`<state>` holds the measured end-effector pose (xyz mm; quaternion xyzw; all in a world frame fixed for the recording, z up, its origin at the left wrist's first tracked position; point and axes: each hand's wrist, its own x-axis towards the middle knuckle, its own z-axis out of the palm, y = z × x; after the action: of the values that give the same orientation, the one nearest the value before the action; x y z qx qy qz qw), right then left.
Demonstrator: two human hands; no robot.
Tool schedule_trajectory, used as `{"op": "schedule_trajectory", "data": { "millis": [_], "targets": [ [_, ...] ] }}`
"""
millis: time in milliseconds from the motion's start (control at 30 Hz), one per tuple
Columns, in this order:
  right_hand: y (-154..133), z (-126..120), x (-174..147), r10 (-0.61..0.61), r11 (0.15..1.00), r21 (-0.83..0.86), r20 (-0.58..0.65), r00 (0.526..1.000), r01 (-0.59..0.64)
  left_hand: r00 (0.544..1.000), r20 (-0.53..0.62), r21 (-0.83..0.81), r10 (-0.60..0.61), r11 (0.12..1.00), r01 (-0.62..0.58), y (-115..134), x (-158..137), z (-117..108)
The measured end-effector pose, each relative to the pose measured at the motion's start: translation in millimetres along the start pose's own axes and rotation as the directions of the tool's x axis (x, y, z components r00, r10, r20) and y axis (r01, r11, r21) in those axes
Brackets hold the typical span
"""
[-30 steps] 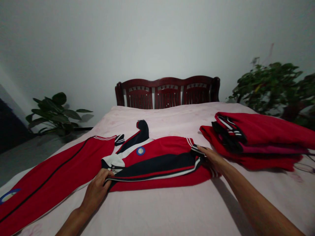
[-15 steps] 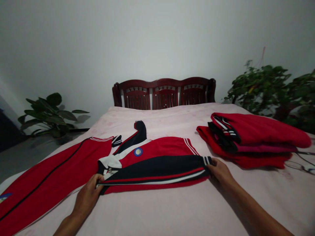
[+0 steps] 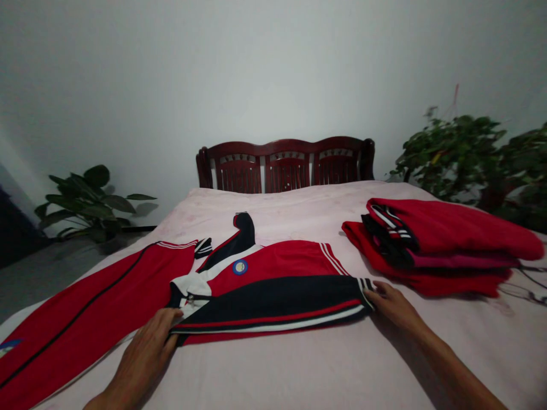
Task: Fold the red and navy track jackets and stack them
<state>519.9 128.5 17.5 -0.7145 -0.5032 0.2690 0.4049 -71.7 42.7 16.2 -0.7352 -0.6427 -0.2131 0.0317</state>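
One red-navy-white jacket (image 3: pixel 273 287) lies folded flat, mid-bed, on the pink bedsheet (image 3: pixel 299 364). One pair of red trousers (image 3: pixel 85 313) stretched out to its left, touching it. One stack of folded red garments (image 3: pixel 444 245) to the right — near, not touching; count within the stack unclear. Two potted plants: one on the left (image 3: pixel 92 199), one on the right (image 3: pixel 465 154). One wooden headboard (image 3: pixel 284 165).

Left hand (image 3: pixel 147 350) — palm down, fingers spread loosely, tips on the jacket's near left edge. Right hand (image 3: pixel 391 304) rests at the striped cuff end, fingers extended flat; whether it pinches cloth, cannot tell.
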Motion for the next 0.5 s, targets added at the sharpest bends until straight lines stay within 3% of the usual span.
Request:
{"op": "schedule_trajectory", "data": {
  "millis": [67,133,233,400,500],
  "targets": [
    [-7.6,0.3,0.3,0.008,1.000,-0.014,0.032,0.999,-0.007,0.987,-0.032,0.115,0.159,0.981,-0.154,8.9,-3.3,3.9],
    [-19.9,4.1,-1.3,-0.001,0.999,0.033,0.199,0.980,-0.006,0.959,0.026,0.192,0.281,0.941,-0.280,19.2,-3.4,10.1],
    [-38.9,13.0,-5.1,0.001,0.994,0.097,0.370,0.929,-0.040,0.948,0.137,0.247,0.287,0.917,-0.313,32.9,5.8,14.8],
    [-55.5,4.1,-16.5,0.023,0.990,0.133,0.220,0.975,-0.053,0.949,0.181,0.164,0.259,0.943,-0.289,42.5,19.8,-7.3],
    [-38.7,-20.5,-29.2,0.005,0.993,0.114,0.224,0.974,-0.031,0.943,0.171,0.066,0.286,0.951,-0.301,42.2,1.5,-24.3]
  ]
}}
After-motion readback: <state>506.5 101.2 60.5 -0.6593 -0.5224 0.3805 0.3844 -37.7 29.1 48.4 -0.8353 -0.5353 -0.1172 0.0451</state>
